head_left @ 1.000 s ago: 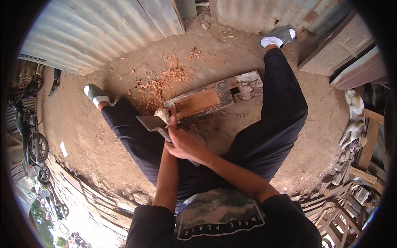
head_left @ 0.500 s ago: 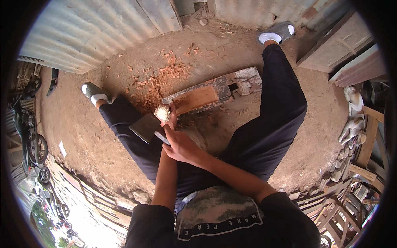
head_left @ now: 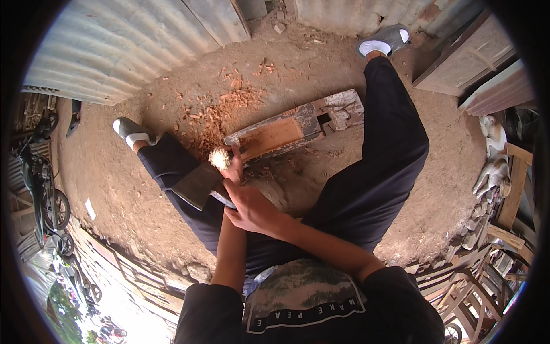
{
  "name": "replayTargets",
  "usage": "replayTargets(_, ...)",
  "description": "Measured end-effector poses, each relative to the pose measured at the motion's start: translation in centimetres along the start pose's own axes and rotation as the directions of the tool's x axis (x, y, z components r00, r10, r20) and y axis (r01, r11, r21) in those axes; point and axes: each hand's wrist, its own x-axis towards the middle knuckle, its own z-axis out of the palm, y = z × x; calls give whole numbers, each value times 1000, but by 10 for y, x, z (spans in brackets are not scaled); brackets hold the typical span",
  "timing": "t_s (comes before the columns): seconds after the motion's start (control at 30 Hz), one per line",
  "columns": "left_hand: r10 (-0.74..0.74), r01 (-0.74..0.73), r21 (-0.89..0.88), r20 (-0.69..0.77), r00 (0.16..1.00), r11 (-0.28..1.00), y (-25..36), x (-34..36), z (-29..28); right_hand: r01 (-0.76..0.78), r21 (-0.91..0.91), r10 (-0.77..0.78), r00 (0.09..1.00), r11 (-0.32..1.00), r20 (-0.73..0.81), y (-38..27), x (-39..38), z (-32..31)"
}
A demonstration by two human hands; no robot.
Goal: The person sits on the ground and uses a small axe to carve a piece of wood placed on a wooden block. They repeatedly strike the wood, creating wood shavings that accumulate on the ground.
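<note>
My right hand (head_left: 252, 209) reaches across from the lower right, its fingers closed on a hatchet with a broad dark blade (head_left: 197, 184). The blade points left, above my left thigh. Just beyond it, my left hand (head_left: 234, 167) is wrapped round a piece with a pale, rough, frayed end (head_left: 219, 159); the rest of that piece is hidden by my hands. My wrists overlap, right over left. In front of my hands a worn wooden block (head_left: 338, 112) lies on the ground, with an orange-brown recessed face and a square hole.
Orange-brown wood chips (head_left: 220, 112) are scattered over the dirt floor beyond my left foot (head_left: 132, 131). A corrugated metal sheet (head_left: 114, 46) stands at the far left, and wooden panels (head_left: 467, 54) lean at the far right. A dog (head_left: 492, 155) lies at the right; motorbikes (head_left: 43, 189) stand at the left.
Both hands have shifted slightly to the left. The hatchet blade and the frayed end moved with them, a little left and down. The grips look the same.
</note>
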Motion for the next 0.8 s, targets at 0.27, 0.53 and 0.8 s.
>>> replayTargets(0.27, -121, 121, -19, 32, 992, 992, -7, -19, -13, 34, 58, -32, 998, 998, -46, 8, 14, 18)
replayTargets(0.53, -221, 223, -62, 43, 974, 973, -8, -25, -18, 17, -49, -17, 1000, 999, 13, 2, 30, 39)
replayTargets(0.8, -194, 193, -96, -6, 981, 977, -7, -16, -16, -95, 69, 92, 995, 993, 48, 34, 30, 36)
